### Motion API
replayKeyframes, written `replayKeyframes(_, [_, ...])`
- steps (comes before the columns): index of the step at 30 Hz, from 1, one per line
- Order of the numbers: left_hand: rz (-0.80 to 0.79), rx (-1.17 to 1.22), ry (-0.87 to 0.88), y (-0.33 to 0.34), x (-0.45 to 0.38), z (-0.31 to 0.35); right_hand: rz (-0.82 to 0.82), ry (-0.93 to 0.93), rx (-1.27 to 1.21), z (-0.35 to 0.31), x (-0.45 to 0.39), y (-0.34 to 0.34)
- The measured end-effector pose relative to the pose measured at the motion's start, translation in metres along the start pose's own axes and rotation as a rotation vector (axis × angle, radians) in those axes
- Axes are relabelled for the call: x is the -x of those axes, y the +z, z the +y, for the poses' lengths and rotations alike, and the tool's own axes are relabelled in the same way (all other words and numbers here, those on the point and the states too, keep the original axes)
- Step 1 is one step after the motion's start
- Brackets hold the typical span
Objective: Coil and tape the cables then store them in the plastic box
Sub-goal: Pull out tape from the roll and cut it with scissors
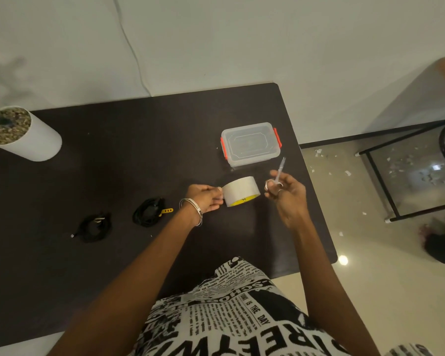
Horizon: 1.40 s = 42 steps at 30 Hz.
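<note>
Two black cables lie already coiled on the dark brown surface [139, 150]: one coiled black cable with a yellow strap [148, 212] just left of the left wrist, and a second coiled black cable [95, 227] further left, well apart from the box. I cannot tell if tape is on them yet, so the taping seems to be the step in hand, and the storing is still left. The clear plastic box with orange clips [251, 143] stands closed near the far right edge, and it looks empty. The left hand [206, 199] grips the whitish roll of tape with a yellow core [239, 191]. The right hand [287, 191] holds small metal scissors [278, 176], fingers through the rings, blades pointing toward the box.
</note>
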<state>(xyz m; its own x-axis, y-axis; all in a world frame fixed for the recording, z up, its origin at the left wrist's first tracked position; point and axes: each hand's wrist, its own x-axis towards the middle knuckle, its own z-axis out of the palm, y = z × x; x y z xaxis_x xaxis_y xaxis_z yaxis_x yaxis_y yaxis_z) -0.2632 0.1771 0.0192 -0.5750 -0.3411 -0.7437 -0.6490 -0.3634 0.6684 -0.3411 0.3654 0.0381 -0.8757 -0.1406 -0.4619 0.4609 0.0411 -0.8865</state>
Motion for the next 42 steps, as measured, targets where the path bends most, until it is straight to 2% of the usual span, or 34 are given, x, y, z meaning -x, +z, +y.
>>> replayKeyframes(5, [-0.007,-0.005,-0.006,-0.003,0.001,0.0,-0.167,-0.314,0.745,-0.007,-0.001,0.023])
replayKeyframes(8, [-0.019,-0.02,0.008,-0.006,0.001,0.0,-0.21,-0.448,1.004,-0.005,-0.001,0.038])
replayKeyframes(13, [-0.043,0.036,-0.044,-0.011,0.0,-0.001,-0.143,-0.416,0.993,-0.005,-0.003,0.041])
replayKeyframes(16, [-0.034,0.096,-0.079,-0.009,0.001,-0.003,-0.22,-0.437,1.041,-0.002,-0.009,0.037])
replayKeyframes(20, [-0.047,0.131,-0.127,-0.008,0.003,0.004,-0.418,-0.336,0.905,-0.003,-0.008,0.033])
replayKeyframes(24, [-0.066,0.166,-0.16,-0.011,0.005,0.015,-0.414,-0.268,0.902,-0.007,-0.011,0.032])
replayKeyframes(28, [-0.157,0.181,-0.187,-0.022,0.009,0.022,-0.446,-0.246,0.911,-0.009,-0.012,0.034])
replayKeyframes(33, [-0.162,0.154,-0.155,-0.023,0.013,0.019,-0.372,-0.19,0.889,-0.013,-0.013,0.033])
replayKeyframes(38, [-0.122,0.0,-0.134,-0.014,0.014,0.025,-0.251,-0.371,0.953,-0.022,-0.005,0.03])
replayKeyframes(42, [-0.157,0.009,-0.118,-0.01,0.019,0.029,-0.312,-0.295,0.822,-0.019,0.006,0.027])
